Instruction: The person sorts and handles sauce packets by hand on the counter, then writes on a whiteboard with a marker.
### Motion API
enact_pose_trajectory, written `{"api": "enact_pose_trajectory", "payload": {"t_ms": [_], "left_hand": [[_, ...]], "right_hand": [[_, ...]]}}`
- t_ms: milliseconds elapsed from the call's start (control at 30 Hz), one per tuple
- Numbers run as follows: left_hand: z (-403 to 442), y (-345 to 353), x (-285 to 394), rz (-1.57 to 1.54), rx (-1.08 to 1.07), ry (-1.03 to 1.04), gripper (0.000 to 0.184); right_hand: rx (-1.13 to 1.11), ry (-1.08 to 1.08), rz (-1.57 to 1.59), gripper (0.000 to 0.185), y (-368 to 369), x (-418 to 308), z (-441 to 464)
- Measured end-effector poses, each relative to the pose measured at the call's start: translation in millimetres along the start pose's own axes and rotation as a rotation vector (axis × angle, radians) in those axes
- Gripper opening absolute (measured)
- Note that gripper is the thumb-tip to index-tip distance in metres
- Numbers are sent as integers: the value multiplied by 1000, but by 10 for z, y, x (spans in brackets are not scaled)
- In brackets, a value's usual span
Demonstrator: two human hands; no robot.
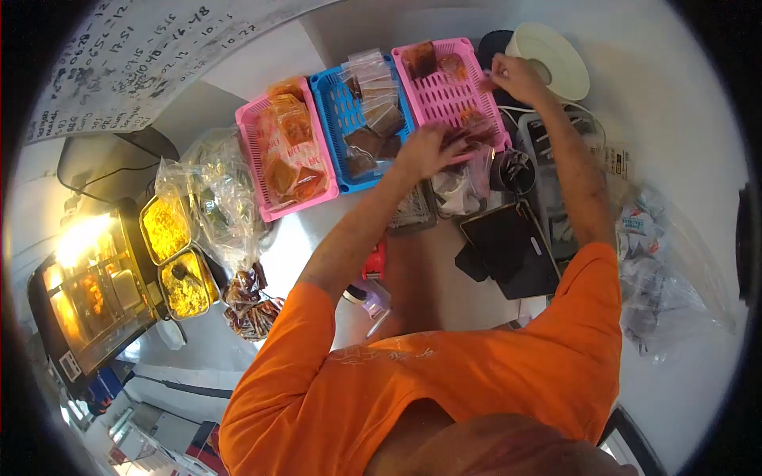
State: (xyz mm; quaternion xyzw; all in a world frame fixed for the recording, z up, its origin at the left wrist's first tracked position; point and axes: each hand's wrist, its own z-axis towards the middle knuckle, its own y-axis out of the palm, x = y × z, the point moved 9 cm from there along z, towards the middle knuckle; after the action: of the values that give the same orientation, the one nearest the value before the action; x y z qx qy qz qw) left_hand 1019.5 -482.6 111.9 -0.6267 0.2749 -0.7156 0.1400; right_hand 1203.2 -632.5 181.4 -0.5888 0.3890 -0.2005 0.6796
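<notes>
My left hand reaches over the near end of the right pink basket, its fingers closed at dark reddish plastic packets. Beyond that basket's right rim, my right hand is raised with fingers pinched together. A small reddish bit shows at its fingertips, too blurred to name. Two sauce-coloured packets lie at the basket's far end. Beside it, a blue basket holds clear bags of brown sauce. The left pink basket contains orange packets.
A cream bowl stands at the back right. A black tablet lies near my right forearm. Yellow food fills two metal trays beside a lit display warmer. Clear plastic bags and a red tape dispenser are on the metal counter.
</notes>
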Motion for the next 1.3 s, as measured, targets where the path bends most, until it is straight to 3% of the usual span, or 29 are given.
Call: {"api": "enact_pose_trajectory", "payload": {"t_ms": [33,67,167,400,700,867,967,1067,1200,1300], "left_hand": [[155,-1,-77,51,22,-10,32],[326,-2,-153,103,48,-19,32],[817,169,-491,192,87,-57,25],[1342,475,-745,475,-41,-194,24],[1249,540,-457,617,-10,-126,27],[1292,637,-607,612,-114,-215,28],[1294,617,-585,402,-133,-255,29],[1262,816,-358,62,-513,-153,29],[942,894,-85,274,-270,-36,25],[716,836,191,395,-238,-30,29]], "right_hand": [[-25,36,195,21,23,94,28],[67,-77,280,21,68,168,50],[229,-61,504,18,-54,88,-35],[109,175,745,19,-136,108,-145],[285,56,576,20,-223,261,-13],[213,41,500,19,-78,177,-39],[162,59,482,19,-92,112,-88],[203,37,490,20,-241,110,-154],[186,-50,521,20,-171,-39,-173],[-33,8,445,17,328,-189,-221]]}}
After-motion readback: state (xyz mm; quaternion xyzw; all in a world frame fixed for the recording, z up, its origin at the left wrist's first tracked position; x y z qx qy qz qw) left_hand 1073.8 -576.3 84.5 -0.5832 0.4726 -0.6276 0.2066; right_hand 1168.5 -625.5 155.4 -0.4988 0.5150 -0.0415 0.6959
